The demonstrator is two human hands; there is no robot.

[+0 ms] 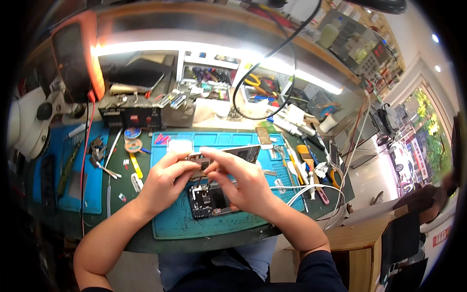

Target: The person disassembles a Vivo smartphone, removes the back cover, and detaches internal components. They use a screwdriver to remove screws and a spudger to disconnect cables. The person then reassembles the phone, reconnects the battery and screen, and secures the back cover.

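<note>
An opened smartphone lies on a blue work mat (170,221) in front of me. Its dark lower half (201,204), with inner parts bared, rests flat on the mat. The other half, a flat phone panel (249,152), is raised and tilted along the far side. My left hand (168,179) is closed, its fingertips on the panel's left end. My right hand (239,179) reaches over the phone, index finger and thumb bent together at the same end. Any small part between the right fingertips is hidden.
Brushes (305,155), tweezers and orange-handled scissors (335,178) crowd the right side, where a white cable (296,189) loops. Left are solder reels (133,145), a second blue mat (92,199) and a microscope (29,121). A black cable (235,92) hangs ahead.
</note>
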